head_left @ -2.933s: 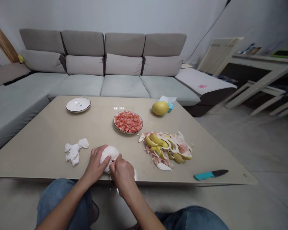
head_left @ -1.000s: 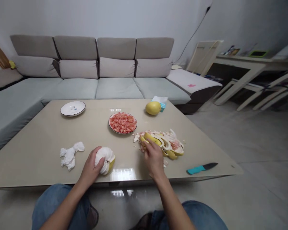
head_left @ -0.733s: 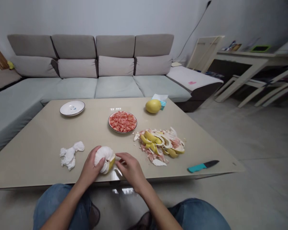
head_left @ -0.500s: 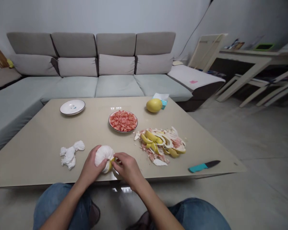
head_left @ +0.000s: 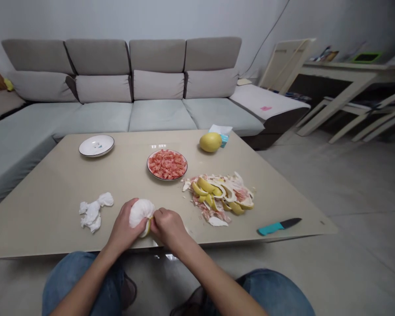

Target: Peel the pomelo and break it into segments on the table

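My left hand [head_left: 124, 226] is wrapped round a mostly peeled pomelo [head_left: 141, 211], its white pith showing and a strip of yellow rind left low on its right side. At that strip, the fingers of my right hand [head_left: 169, 228] are closed on the edge of the rind; my fist hides most of what it pinches. Both hands are over the table's near edge. Beyond them a plate of red pomelo pieces [head_left: 167, 164] stands on the table. To the right lies a heap of yellow peel and white pith [head_left: 222, 197].
A knife [head_left: 279, 226] with a turquoise handle lies near the front right edge. Crumpled tissue [head_left: 94, 212] is at left. At the back are a white plate [head_left: 96, 145], a whole yellow pomelo [head_left: 210, 142] and a tissue pack [head_left: 224, 136]. A sofa [head_left: 161, 115] stands behind the table [head_left: 49, 197].
My right hand's fingers have closed from a loose pinch into a fist at the rind, covering more of it. My left hand keeps its hold. The view has shifted slightly.
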A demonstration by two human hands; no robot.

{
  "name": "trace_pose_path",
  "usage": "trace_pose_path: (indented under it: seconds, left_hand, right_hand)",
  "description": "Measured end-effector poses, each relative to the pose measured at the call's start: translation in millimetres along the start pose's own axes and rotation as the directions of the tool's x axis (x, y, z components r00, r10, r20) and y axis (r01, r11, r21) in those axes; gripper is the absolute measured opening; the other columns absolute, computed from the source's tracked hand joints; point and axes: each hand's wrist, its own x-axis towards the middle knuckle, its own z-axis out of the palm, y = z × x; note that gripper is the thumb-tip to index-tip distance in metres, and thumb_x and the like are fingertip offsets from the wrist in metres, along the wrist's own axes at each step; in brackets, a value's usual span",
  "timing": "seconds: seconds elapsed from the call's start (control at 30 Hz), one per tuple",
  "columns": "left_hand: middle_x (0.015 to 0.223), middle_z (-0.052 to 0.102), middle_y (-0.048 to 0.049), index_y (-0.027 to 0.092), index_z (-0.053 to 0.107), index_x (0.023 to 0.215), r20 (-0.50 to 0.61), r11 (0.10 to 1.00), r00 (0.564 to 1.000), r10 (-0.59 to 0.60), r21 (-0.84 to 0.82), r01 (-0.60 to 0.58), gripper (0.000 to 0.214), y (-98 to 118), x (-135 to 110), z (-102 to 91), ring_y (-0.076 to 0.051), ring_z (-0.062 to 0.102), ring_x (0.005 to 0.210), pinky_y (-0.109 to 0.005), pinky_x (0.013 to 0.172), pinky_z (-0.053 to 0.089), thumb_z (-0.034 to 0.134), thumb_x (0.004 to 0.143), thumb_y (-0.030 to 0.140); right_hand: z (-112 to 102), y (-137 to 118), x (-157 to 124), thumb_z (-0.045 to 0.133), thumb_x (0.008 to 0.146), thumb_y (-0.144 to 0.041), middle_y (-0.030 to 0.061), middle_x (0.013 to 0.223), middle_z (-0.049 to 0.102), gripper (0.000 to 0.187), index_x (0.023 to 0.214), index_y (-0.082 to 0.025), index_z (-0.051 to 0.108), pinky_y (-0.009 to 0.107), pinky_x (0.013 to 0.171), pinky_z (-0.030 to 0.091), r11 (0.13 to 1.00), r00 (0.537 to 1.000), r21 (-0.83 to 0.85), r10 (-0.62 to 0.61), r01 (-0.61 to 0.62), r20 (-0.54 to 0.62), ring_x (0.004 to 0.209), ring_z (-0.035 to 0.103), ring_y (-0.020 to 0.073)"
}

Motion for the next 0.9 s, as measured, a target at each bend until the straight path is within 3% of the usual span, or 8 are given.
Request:
trace_pose_path:
  seconds: [0.17, 0.37, 0.5, 0.6, 0.77, 0.9]
  left_hand:
    - [0.124, 0.056, -0.0117, 0.020, 0.044, 0.126, 0.000, 0.999, 0.999, 0.032, 0.027, -0.032, 0.052, 3, 1, 3.1, -0.028, 0.053, 0.118, -0.047, 0.103, 0.041, 0.061, 0.077, 0.025]
    - [0.123, 0.056, -0.0124, 0.018, 0.045, 0.125, 0.004, 0.997, 0.998, 0.066, 0.046, -0.066, 0.052, 6, -2, 4.2, -0.028, 0.054, 0.116, -0.046, 0.102, 0.042, 0.060, 0.076, 0.024]
    - [0.123, 0.057, -0.0128, 0.018, 0.045, 0.126, -0.025, 0.999, 0.999, 0.027, 0.019, -0.027, 0.052, 5, -5, 2.5, -0.028, 0.055, 0.115, -0.046, 0.101, 0.044, 0.060, 0.077, 0.027]
    - [0.124, 0.056, -0.0131, 0.018, 0.044, 0.127, -0.037, 0.998, 0.997, 0.061, 0.021, -0.060, 0.052, 4, -9, 1.6, -0.028, 0.055, 0.116, -0.046, 0.101, 0.043, 0.061, 0.078, 0.028]
    - [0.125, 0.055, -0.0133, 0.019, 0.044, 0.127, -0.038, 0.995, 0.995, 0.095, 0.029, -0.094, 0.055, 6, -13, 3.0, -0.030, 0.053, 0.119, -0.048, 0.103, 0.042, 0.062, 0.076, 0.024]
    - [0.124, 0.056, -0.0127, 0.019, 0.046, 0.125, -0.045, 0.996, 0.996, 0.082, 0.033, -0.081, 0.053, 7, -10, 5.2, -0.029, 0.053, 0.119, -0.047, 0.103, 0.042, 0.061, 0.075, 0.024]
  right_hand:
    - [17, 1, -5, 0.054, 0.074, -0.010, 0.0079, 0.078, 0.067, 0.013, 0.077, -0.016, 0.065, 0.025, 0.062, 0.042, 0.984, 0.980, 0.138, 0.137, -0.117, -0.145, 0.066, 0.060, 0.0175]
    - [27, 9, -16, 0.054, 0.073, -0.009, 0.0028, 0.071, 0.064, 0.011, 0.069, -0.018, 0.061, 0.023, 0.062, 0.048, 0.889, 0.913, 0.413, 0.320, -0.197, -0.254, 0.065, 0.061, 0.0146]
    - [23, 8, -21, 0.059, 0.078, -0.017, 0.0046, 0.085, 0.071, 0.009, 0.083, -0.017, 0.066, 0.022, 0.061, 0.052, 0.805, 0.910, 0.568, 0.350, -0.171, -0.223, 0.064, 0.066, 0.0130]
    - [20, 3, -21, 0.064, 0.074, -0.017, 0.0056, 0.093, 0.074, 0.022, 0.096, -0.017, 0.069, 0.022, 0.060, 0.053, 0.762, 0.920, 0.624, 0.352, -0.174, -0.173, 0.062, 0.068, 0.0132]
    - [23, 0, -15, 0.058, 0.072, -0.008, 0.0040, 0.074, 0.075, 0.022, 0.084, -0.017, 0.074, 0.023, 0.061, 0.050, 0.745, 0.925, 0.629, 0.365, -0.222, -0.105, 0.063, 0.067, 0.0160]
    - [33, 8, -12, 0.056, 0.073, -0.011, 0.0073, 0.077, 0.076, 0.023, 0.087, -0.014, 0.075, 0.025, 0.062, 0.051, 0.703, 0.894, 0.650, 0.442, -0.291, -0.077, 0.067, 0.069, 0.0188]
